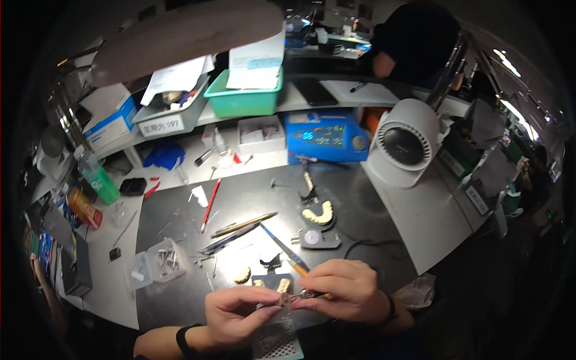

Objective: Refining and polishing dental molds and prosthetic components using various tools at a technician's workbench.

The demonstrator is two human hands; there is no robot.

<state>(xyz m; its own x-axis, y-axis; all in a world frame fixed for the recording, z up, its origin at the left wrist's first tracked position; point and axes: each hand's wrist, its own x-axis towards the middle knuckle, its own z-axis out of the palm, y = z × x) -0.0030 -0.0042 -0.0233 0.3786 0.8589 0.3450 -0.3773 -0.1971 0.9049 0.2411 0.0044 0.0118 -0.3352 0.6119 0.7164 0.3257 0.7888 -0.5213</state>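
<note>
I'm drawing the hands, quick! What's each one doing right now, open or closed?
Left hand: closed, pinching a small roundish piece, too blurred to name.
Right hand: closed, holding a small metal tool; its exact kind can't be told.

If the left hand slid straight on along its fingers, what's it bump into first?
Most likely the right hand or the slim tool it holds, just beyond the small piece at the left hand's fingertips; exact depth is unclear.
</note>
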